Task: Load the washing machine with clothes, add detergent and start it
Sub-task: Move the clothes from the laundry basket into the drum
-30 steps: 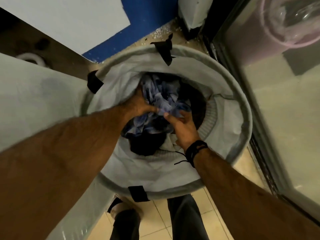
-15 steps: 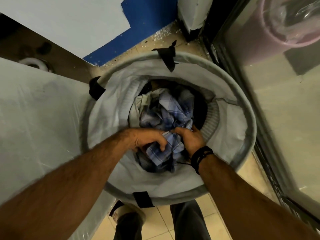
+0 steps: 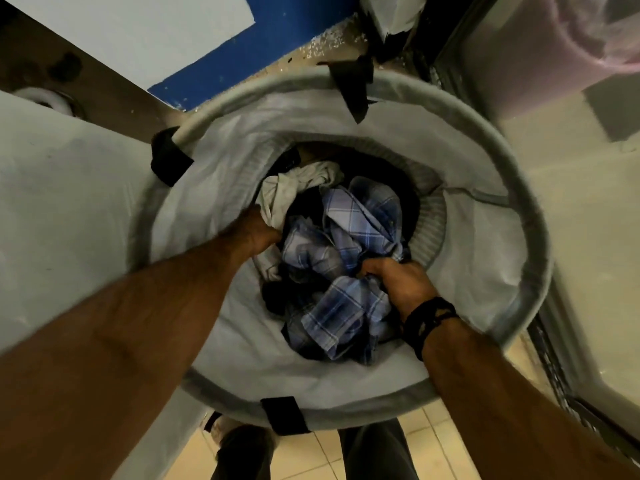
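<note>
Where the head view looks straight down, a round grey laundry hamper [image 3: 349, 403] with black tabs on its rim is seen on a tiled floor [image 3: 450, 441], clothes piled deep inside. Left hand [image 3: 258, 233] is plunged into the pile at the hamper's left inner wall, beside a whitish garment [image 3: 298, 188]; its fingers are buried in cloth, so the grip cannot be told. Right hand [image 3: 403, 284], a black band [image 3: 427, 322] at the wrist, is clenched on the blue plaid shirt [image 3: 349, 271], which is bunched across the middle over dark clothing. A glass panel [image 3: 575, 237] is noted to the right, a pale surface [image 3: 69, 209] to the left
</note>
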The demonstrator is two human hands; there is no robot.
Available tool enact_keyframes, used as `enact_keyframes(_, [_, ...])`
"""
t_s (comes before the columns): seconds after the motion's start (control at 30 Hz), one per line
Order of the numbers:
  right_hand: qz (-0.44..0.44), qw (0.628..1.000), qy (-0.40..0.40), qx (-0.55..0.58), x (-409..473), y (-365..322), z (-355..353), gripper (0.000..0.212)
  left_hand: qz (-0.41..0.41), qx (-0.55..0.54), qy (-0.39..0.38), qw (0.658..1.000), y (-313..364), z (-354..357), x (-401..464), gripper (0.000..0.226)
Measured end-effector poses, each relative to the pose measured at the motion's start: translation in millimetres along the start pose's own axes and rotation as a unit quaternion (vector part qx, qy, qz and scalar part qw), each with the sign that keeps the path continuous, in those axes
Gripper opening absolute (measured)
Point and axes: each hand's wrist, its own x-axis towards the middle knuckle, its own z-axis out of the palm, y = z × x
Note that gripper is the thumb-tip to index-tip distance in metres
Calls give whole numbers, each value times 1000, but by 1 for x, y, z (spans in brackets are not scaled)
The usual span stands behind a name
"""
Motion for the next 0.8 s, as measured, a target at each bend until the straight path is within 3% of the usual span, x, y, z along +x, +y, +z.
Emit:
enact_keyframes(0.1, [-26,999,-21,18,3,4,4,22,42,-47,13,998,-16,20,27,90])
enact_keyframes(0.13, [-35,999,-25,18,5,6,5,25,34,-60,13,998,-9,21,20,87])
enact_keyframes(0.27, [-57,997,-53,8,12,7,9,40,-57,22,-20,998,18,19,-13,39])
enact_keyframes(0.4, [-54,998,8,-23,6,5,11,27,-16,24,7,1000,24,25,-34,23])
enact_keyframes(0.8, [-134,991,-2,-6,-97,-23,-2,53,-19,-58,77,995,55,-8,-152,48])
